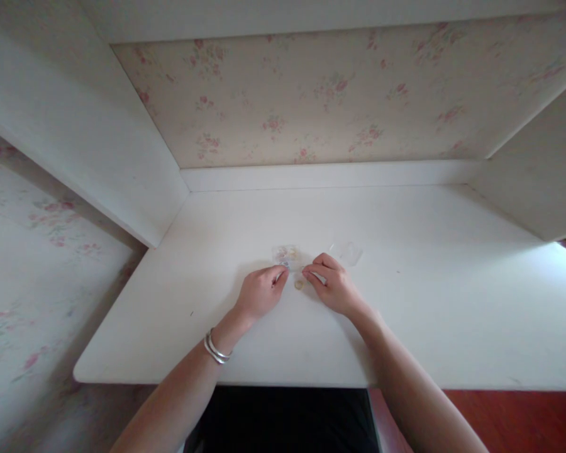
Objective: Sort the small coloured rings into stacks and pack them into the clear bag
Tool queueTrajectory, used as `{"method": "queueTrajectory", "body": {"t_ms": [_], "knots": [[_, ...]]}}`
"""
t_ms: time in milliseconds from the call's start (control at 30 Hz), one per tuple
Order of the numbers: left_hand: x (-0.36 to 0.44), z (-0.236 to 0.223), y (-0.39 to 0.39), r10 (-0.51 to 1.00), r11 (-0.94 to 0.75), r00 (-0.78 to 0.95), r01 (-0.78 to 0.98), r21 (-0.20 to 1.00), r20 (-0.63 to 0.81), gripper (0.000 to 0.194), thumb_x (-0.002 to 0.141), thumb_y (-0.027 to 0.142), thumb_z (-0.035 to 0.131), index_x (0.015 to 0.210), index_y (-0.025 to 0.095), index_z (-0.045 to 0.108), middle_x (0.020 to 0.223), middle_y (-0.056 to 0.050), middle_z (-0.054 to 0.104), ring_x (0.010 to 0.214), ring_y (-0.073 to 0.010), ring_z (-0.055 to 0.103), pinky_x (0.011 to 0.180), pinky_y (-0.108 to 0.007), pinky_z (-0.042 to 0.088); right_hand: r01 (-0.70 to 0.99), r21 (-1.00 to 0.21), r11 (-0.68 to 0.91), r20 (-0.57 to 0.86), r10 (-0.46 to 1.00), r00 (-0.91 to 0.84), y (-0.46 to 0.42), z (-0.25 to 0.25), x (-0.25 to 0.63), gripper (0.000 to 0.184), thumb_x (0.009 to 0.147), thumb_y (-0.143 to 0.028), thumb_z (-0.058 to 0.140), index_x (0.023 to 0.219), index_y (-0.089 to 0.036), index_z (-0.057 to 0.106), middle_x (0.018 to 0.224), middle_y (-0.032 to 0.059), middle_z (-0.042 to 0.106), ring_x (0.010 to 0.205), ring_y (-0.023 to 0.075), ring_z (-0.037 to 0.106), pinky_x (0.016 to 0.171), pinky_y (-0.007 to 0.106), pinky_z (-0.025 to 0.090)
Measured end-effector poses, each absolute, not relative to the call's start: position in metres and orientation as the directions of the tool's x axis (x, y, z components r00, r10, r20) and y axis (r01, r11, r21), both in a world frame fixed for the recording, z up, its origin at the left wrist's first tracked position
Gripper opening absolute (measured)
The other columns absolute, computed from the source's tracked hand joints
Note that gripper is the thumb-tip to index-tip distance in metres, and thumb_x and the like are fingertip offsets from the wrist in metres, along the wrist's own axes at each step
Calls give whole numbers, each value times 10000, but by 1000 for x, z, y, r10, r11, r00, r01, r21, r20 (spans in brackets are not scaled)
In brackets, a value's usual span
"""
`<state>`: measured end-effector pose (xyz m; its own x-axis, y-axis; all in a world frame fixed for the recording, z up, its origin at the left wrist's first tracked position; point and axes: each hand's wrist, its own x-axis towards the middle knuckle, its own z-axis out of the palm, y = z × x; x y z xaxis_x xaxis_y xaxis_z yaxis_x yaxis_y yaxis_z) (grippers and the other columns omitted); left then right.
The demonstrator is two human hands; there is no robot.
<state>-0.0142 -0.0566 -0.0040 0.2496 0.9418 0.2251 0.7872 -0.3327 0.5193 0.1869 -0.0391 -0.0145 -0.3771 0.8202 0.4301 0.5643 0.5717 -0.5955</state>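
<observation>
Golden ring (299, 285), left hand (260, 291) near, right hand (334, 288) near

The left hand (260, 292) and right hand (332, 289) are facing each other over the white table (434, 314). A yellowish ring (295, 285) is lying between them.

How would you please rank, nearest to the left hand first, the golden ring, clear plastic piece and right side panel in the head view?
1. Golden ring, just right of the left hand.
2. Clear plastic piece, past the right hand.
3. Right side panel, far right.
</observation>
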Motion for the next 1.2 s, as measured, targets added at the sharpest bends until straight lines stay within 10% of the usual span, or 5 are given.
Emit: {"method": "queueTrajectory", "body": {"t_ms": [833, 1200], "knots": [[-7, -10, -66, 865, -456, 502, 788, 415, -3, 274, 921, 290, 397, 967, 237, 662, 925, -49, 712, 816, -193, 657, 705, -286, 454, 645, -641, 417, 514, 856, -43, -3, -24, 172, 252, 876, -371, 498, 883, -221, 701, 816, 44, 550, 722, 147, 535, 623, 279, 438], [-17, -9, -52, 919, -268, 394, 641, 719, -9, 292, 895, 366, 448, 887, 176, 669, 740, -15, 681, 625, -132, 582, 582, -223, 400, 576, -630, 520, 326, 851, -412, -24, -4, 190, 204, 866, -296, 513, 820, -206, 690, 658, 1, 576, 570, 100, 493, 576, 243, 375]]}}
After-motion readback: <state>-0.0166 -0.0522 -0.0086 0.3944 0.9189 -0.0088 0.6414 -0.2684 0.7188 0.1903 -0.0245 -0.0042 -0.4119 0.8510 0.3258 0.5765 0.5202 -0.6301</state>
